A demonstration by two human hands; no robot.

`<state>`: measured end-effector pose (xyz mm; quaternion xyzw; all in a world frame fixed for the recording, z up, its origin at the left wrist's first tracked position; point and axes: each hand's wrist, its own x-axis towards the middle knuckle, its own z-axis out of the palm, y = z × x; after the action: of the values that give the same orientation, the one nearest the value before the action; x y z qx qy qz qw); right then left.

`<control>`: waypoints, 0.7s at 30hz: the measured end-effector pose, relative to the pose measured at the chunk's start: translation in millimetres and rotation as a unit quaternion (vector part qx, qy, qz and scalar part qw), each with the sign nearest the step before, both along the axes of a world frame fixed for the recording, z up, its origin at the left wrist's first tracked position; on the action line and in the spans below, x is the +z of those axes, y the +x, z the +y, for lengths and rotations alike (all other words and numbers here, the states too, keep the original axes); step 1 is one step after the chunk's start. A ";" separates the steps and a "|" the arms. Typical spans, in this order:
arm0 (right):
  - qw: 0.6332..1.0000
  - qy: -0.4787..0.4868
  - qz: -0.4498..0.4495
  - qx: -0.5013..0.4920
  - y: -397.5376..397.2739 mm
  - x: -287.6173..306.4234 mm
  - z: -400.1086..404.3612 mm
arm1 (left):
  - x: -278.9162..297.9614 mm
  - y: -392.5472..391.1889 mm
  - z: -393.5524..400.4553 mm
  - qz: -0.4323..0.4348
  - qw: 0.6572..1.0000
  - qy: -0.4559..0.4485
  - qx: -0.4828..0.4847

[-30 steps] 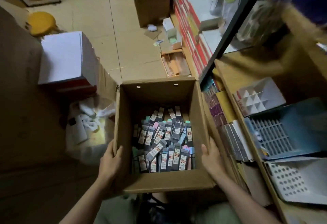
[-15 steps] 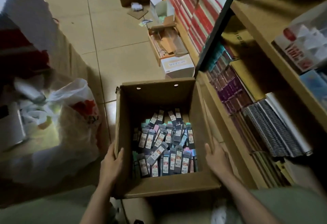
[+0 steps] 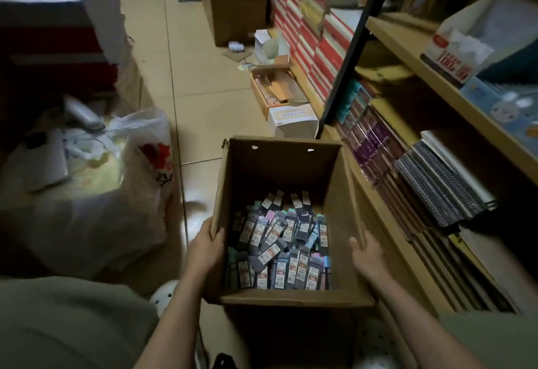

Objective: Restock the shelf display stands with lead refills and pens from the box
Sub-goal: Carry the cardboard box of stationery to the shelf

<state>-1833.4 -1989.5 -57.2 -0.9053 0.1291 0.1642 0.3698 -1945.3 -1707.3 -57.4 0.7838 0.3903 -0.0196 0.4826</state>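
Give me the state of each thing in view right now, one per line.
Box: open, held at both side walls.
Refills: loose pile in the box bottom, none taken out.
Left hand: gripping the box's left wall.
Right hand: gripping the box's right wall.
Plastic bag: open, on the floor left of the box.

One box (image 3: 279, 164), two hands (image 3: 205, 247)

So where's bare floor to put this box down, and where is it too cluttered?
Both hands, left and right, grip the cardboard box. Bare tile floor lies ahead, bordered by the plastic bag on the left and the small white carton on the right. The shelves to the right are packed with notebooks.
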 end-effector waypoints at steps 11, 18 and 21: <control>0.997 0.020 0.010 0.079 0.4 -11.0 8.1 | -20.7 -29.2 2.6 -0.004 0.999 0.020 0.041; 0.979 -0.045 -0.161 0.120 18.0 -0.4 23.6 | -6.1 -10.4 -15.8 -0.113 0.965 0.237 0.007; 0.931 -0.006 -0.268 0.247 20.3 3.3 62.3 | -14.5 18.2 -31.9 -0.160 0.948 0.259 -0.086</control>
<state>-1813.0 -1927.2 -53.9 -0.9212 -0.2017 0.0005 0.3326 -1927.1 -1739.2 -71.9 0.9052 0.2306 0.1670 0.3154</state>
